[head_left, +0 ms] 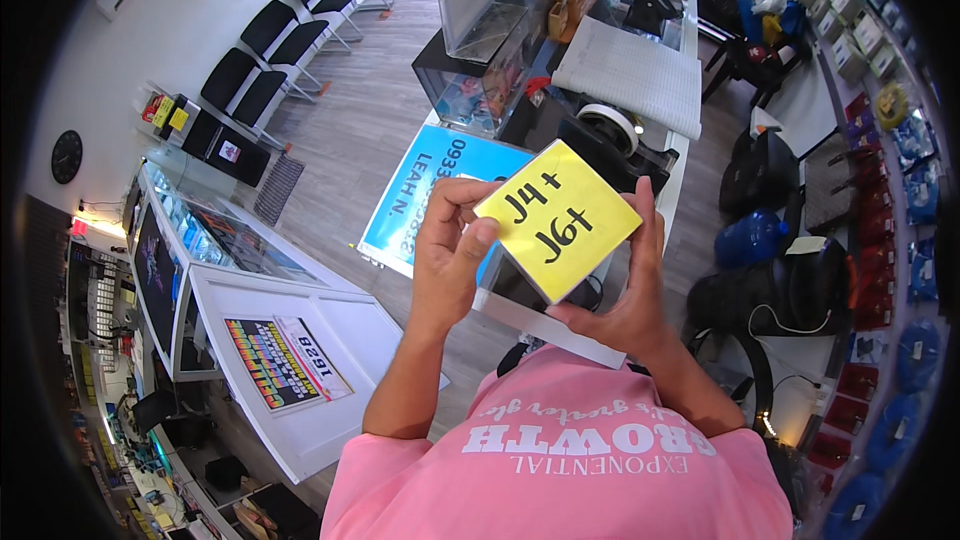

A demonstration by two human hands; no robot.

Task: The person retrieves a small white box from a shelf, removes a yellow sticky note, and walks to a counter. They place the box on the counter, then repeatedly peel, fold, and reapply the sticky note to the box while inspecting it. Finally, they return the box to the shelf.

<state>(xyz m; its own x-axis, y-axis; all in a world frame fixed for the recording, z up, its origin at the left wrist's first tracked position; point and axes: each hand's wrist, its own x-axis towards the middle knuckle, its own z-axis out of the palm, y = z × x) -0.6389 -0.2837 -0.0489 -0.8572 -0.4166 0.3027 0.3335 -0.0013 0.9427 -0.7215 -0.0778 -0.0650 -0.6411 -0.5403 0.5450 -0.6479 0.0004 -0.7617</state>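
Between my hands is a square yellow label [560,223] with black handwriting, tilted so one corner points down and a thin pale edge shows. I cannot tell whether a box lies behind it. My left hand [455,240] grips its left corner, thumb in front and fingers curled. On the opposite side, my right hand [632,285] holds the right and lower edges, its thumb under the bottom corner. Below the label, a white-edged counter or drawer front [548,328] and a dark surface are partly covered.
A blue printed sheet [405,195] lies on the counter left of my hands. Beyond stand a clear display case [470,80], a roll of white tape [608,128] and an open lined notebook [635,70]. A white swing panel [300,340] is at left; a blue jug [750,238] at right.
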